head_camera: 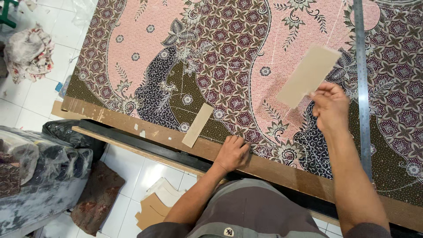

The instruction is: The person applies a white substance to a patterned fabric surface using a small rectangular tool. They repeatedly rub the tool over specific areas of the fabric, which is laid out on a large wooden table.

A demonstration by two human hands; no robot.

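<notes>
Grey shirt at the lower edge. Left hand, fingers curled, presses the patterned cloth at the worktop edge. Right hand pinches a cardboard strip above the cloth; a second strip lies near the left hand, a metal ruler beside the right.

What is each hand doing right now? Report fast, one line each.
Left hand: fingers curled, pressing on the patterned fabric at the table edge, holding nothing.
Right hand: fingers shut on a tan cardboard piece, lifted above the fabric.
</notes>
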